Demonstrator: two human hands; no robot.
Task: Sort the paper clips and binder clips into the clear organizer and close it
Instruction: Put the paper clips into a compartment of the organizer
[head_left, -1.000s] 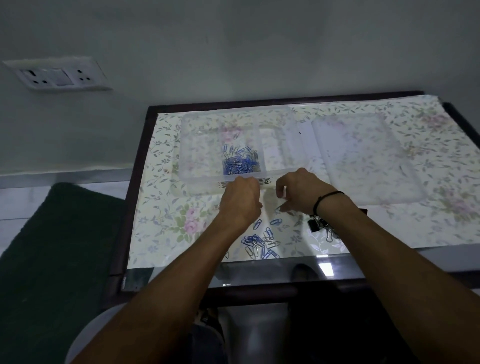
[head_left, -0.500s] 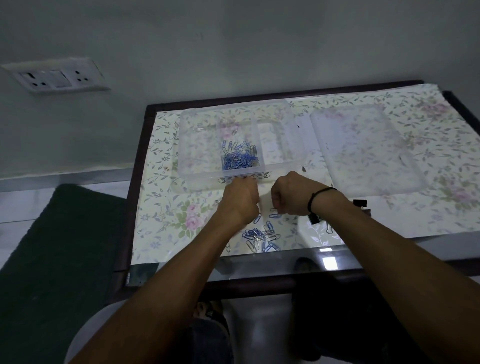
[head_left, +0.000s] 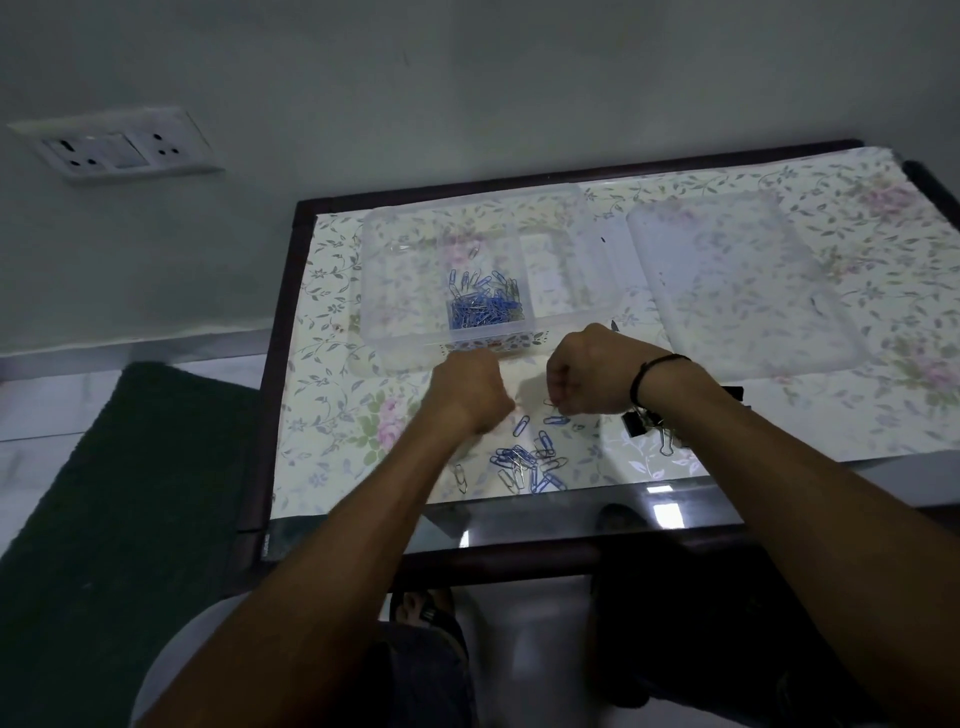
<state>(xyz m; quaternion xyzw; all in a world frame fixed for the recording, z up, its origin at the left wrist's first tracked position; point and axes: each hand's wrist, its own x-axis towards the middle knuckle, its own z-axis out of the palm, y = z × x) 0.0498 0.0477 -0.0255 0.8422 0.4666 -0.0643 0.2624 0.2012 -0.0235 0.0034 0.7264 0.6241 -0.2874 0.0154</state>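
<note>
The clear organizer (head_left: 400, 291) stands open at the back of the table, with a heap of blue paper clips (head_left: 483, 306) in its middle front compartment. Its clear lid (head_left: 737, 291) lies flat to the right. Loose paper clips (head_left: 530, 462) are scattered on the table near the front edge. Black binder clips (head_left: 641, 423) lie partly hidden under my right wrist. My left hand (head_left: 467, 387) is curled just in front of the organizer, its fingertips hidden. My right hand (head_left: 589, 374) is curled beside it, fingertips pinching down at a paper clip on the table.
The table (head_left: 779, 431) has a floral sheet under glass and a dark wooden frame. A wall with a white socket plate (head_left: 119, 150) rises behind. A dark green mat (head_left: 119, 493) lies on the floor to the left. My knees show below the table edge.
Both hands have drawn back a little from the organizer's front wall toward the loose clips. The right hand's fingers have curled under. The camera has tilted slightly.
</note>
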